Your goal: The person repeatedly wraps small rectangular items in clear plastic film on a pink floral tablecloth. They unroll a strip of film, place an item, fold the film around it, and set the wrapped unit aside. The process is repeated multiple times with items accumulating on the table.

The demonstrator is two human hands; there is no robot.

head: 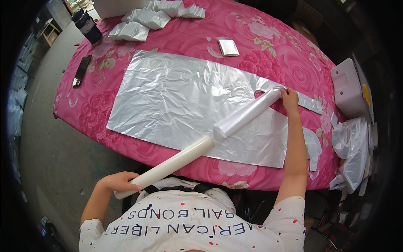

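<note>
My left hand (121, 182) grips the lower end of a cream-coloured tube (173, 162), which slants up over the table's near edge. In my right hand (289, 98) is the far end of a rolled-up piece of thin, shiny plastic film (248, 111). The film roll lies slantwise above a large silver plastic sheet (176, 94), its lower end close to the tube's upper end. The sheet is spread out and wrinkled, with handle-like strips at its right end, so it looks like a big bag. My right forearm hides part of that end.
A pink floral cloth covers the table (94, 113). Folded silver packets (132, 31) are heaped at the far left, with a single packet (229, 48) nearer. A dark bottle (86, 26) and a phone (82, 71) sit at left. A white box (351, 88) and plastic bags (351, 145) stand right.
</note>
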